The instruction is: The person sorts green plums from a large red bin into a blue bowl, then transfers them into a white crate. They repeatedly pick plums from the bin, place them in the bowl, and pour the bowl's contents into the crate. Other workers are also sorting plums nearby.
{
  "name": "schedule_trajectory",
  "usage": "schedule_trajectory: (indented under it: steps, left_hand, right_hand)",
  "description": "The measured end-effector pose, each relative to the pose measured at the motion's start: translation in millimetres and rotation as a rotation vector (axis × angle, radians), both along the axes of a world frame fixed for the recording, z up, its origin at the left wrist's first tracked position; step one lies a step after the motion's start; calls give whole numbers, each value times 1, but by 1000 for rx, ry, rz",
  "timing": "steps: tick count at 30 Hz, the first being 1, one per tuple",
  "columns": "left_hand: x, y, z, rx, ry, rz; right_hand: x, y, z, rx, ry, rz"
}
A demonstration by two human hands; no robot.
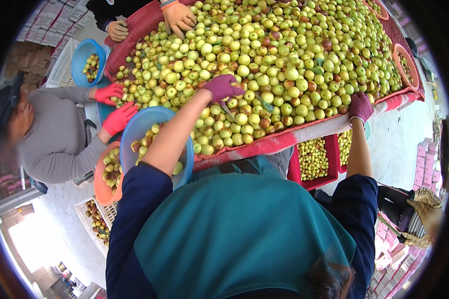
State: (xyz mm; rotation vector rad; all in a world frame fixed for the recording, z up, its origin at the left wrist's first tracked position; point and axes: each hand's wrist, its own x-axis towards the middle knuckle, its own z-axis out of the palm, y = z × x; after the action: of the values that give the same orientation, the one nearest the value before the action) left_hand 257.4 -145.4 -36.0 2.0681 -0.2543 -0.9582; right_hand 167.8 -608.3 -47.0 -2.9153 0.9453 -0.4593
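A large heap of green and brown-red jujubes fills a cloth-lined table with a red padded edge. My left hand, in a purple glove, reaches over a blue plastic basin and lies on the near middle of the heap, fingers bent; its underside is hidden. A thin pointed thing shows just below it. My right hand, also purple-gloved, rests at the near right edge against the jujubes, its fingertips partly hidden. The blue basin holds some jujubes and stands at the table's near left corner, partly behind my left forearm.
At left, a co-worker's red-gloved hands touch the heap; another's orange gloves are at the top. Around stand an orange basin, another blue basin, red crates of jujubes and a white crate. One more person is at right.
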Motion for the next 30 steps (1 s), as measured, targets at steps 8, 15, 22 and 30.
schedule_trajectory:
  steps: [8, 15, 22, 30]
  left_hand:
    - [-22, 43, 24, -1036, 784, 414]
    - [-41, 48, 26, -634, 352, 564]
    - [-48, 67, 31, -398, -4, 635]
    - [-26, 71, 16, -57, -202, 199]
  right_hand:
    - [0, 3, 2, 70, -22, -4]
    - [1, 6, 6, 40, 50, -18]
    - [-1, 9, 8, 38, 28, 5]
    - [-1, 5, 4, 47, -11, 14]
